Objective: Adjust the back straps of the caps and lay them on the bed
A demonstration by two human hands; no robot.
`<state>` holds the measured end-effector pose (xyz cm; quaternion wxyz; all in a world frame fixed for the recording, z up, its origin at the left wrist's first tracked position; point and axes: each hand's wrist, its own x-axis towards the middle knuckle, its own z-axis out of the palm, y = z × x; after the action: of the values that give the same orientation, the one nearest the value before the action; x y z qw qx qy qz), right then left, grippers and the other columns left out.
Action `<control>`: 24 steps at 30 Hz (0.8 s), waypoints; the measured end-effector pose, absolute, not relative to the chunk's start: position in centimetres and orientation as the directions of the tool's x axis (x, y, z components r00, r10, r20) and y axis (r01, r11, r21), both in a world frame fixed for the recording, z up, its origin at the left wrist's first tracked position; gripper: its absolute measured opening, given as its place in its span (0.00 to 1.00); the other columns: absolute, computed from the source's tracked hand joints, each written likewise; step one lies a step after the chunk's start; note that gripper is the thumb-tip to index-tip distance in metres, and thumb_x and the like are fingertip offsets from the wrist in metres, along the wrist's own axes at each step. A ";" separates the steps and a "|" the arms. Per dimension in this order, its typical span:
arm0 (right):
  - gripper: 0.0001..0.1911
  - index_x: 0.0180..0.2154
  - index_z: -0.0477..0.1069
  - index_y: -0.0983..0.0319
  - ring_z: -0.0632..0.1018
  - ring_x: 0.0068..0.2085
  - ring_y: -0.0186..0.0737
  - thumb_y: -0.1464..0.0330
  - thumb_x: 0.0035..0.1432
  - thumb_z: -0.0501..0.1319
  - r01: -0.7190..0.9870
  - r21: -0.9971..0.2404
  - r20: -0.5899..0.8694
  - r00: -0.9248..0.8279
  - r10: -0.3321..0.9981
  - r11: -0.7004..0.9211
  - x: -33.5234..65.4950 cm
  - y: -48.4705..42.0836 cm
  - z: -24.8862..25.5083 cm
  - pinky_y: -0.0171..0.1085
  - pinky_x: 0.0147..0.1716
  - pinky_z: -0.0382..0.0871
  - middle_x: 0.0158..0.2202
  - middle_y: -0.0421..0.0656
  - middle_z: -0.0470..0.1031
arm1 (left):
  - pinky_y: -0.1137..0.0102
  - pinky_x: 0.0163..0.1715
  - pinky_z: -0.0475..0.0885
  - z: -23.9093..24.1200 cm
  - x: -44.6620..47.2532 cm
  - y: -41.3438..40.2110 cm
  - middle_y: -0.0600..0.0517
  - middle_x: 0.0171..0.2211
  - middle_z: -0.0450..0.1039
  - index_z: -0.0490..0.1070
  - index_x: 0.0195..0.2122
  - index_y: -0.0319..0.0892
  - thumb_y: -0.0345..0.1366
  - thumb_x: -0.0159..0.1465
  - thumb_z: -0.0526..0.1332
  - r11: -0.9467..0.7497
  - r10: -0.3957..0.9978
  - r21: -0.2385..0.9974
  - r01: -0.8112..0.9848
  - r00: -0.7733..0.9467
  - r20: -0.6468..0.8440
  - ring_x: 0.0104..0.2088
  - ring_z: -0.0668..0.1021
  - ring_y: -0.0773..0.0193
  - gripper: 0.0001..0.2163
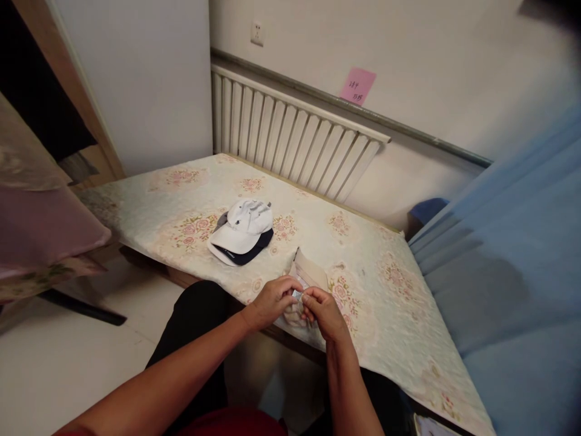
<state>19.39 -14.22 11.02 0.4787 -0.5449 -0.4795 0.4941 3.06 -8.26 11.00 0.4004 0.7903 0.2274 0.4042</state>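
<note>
At the near edge of the flower-patterned surface lies a beige cap [314, 270], its brim pointing away from me. My left hand [273, 300] comes in from the left, thumb and fingers pinching at the cap. From the right, my right hand [324, 310] pinches the cap close by, fingertips nearly meeting the left ones. A small pale, shiny bit shows between the fingertips; I cannot make out what it is. Both hands partly hide the cap's crown. Farther left sits a stack of caps, with a white cap [247, 221] on top and a dark cap [254, 251] beneath it.
The surface is covered with a pale floral cloth [363, 254]. Behind it a white radiator [290, 136] runs along the wall, with a pink paper note [358, 86] above. A blue curtain [512, 254] hangs at the right. Draped cloths [45, 224] hang at the left.
</note>
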 end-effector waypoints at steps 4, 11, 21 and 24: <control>0.08 0.27 0.67 0.61 0.65 0.16 0.30 0.64 0.52 0.61 0.038 -0.994 -0.098 0.072 0.993 -0.101 19.2 -14.3 10.7 0.30 0.19 0.53 0.13 0.32 0.63 | 0.75 0.31 0.64 10.5 3.0 -8.3 0.56 0.26 0.70 0.72 0.37 0.40 0.27 0.55 0.57 -0.521 0.739 0.844 0.123 0.559 0.375 0.27 0.70 0.69 0.09; 0.06 0.28 0.67 0.61 0.64 0.17 0.29 0.64 0.52 0.60 -0.023 -0.996 -0.085 0.078 0.993 -0.083 18.6 -14.1 10.8 0.30 0.20 0.55 0.14 0.31 0.63 | 0.76 0.28 0.62 10.2 3.0 -8.3 0.59 0.23 0.65 0.71 0.39 0.40 0.28 0.54 0.58 -0.445 0.790 0.885 0.134 0.524 0.317 0.24 0.67 0.71 0.11; 0.06 0.28 0.68 0.61 0.68 0.20 0.29 0.68 0.46 0.64 -0.042 -0.997 -0.074 0.182 0.981 -0.068 18.3 -14.3 11.0 0.30 0.22 0.58 0.20 0.34 0.70 | 0.76 0.28 0.62 10.2 2.9 -8.4 0.59 0.23 0.64 0.70 0.39 0.40 0.29 0.54 0.58 -0.400 0.806 0.910 0.113 0.517 0.289 0.25 0.67 0.71 0.11; 0.07 0.28 0.67 0.60 0.68 0.21 0.30 0.69 0.45 0.65 -0.070 -0.997 -0.048 0.193 0.980 -0.035 18.3 -14.2 10.8 0.30 0.23 0.59 0.20 0.34 0.69 | 0.76 0.28 0.62 10.2 2.9 -8.4 0.59 0.23 0.63 0.70 0.39 0.40 0.29 0.54 0.58 -0.385 0.805 0.918 0.100 0.523 0.281 0.25 0.67 0.71 0.11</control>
<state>18.30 -14.18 10.79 0.5523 -0.5401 -0.4214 0.4751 2.85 -8.44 10.22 0.4628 0.7397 0.3057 0.3810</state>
